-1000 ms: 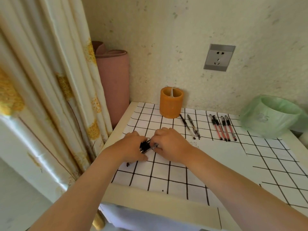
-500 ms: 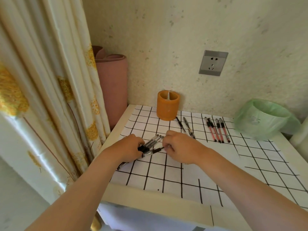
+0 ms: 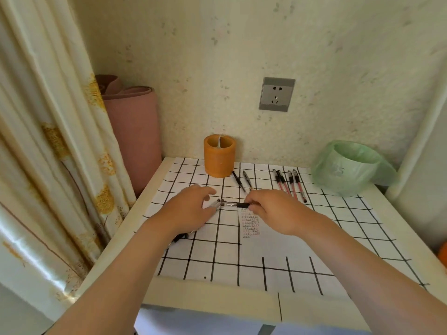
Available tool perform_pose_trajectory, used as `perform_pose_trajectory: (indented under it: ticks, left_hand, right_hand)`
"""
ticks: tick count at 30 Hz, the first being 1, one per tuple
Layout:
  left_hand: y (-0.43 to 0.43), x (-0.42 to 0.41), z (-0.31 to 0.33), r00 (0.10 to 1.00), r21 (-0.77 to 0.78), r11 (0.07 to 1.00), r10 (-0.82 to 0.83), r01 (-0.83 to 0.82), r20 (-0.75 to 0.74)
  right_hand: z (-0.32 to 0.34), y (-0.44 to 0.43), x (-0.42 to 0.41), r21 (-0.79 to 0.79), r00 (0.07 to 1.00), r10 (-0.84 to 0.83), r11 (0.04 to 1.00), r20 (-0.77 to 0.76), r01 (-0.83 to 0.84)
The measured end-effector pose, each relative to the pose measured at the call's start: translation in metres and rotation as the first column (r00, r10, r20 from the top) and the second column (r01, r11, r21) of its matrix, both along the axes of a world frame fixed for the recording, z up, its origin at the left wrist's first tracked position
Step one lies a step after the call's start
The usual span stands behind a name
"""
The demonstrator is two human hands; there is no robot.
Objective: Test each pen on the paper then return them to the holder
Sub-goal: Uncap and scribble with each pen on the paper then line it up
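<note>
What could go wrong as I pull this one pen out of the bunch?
The right hand pinches one pen whose end meets the bundle under the left hand; pulling could drag others loose toward the table's left edge. The black pens just behind the right hand could get knocked.

No writing reads clearly. The paper [image 3: 278, 240] at 6 o'clock bears rows of tiny black and red marks [image 3: 250, 223], illegible. The green bag [image 3: 350, 175] at 2 o'clock shows a faint, unclear mark.
</note>
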State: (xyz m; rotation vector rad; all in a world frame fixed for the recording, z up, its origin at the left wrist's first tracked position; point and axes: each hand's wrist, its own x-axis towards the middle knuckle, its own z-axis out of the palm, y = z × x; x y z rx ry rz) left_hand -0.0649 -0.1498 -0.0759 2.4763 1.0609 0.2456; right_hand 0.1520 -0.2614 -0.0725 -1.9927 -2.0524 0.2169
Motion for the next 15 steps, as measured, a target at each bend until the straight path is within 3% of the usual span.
perform_pose_trajectory:
  ticks: [2,7,11,15]
  left_hand:
    - [-0.013,0.015,0.006,0.993,-0.058,0.996,-0.063,0.069,0.105]
    - [-0.022,0.041,0.001,0.988,-0.021,0.994,-0.106,0.109,0.111]
    - [-0.021,0.055,0.000,0.975,-0.095,0.988,-0.103,0.123,0.198]
    - [-0.023,0.066,-0.006,0.957,-0.120,0.979,-0.131,0.167,0.258]
  right_hand:
    - [-0.002,-0.005,0.008,0.005,1.000,-0.006,1.000,-0.022,0.006]
    - [-0.002,-0.015,0.016,0.050,0.999,-0.033,0.998,0.026,0.032]
    - [-0.005,-0.019,0.019,0.081,0.998,0.003,0.997,0.056,-0.007]
    - [-0.018,-0.018,0.018,0.052,0.997,0.009,0.999,-0.073,-0.005]
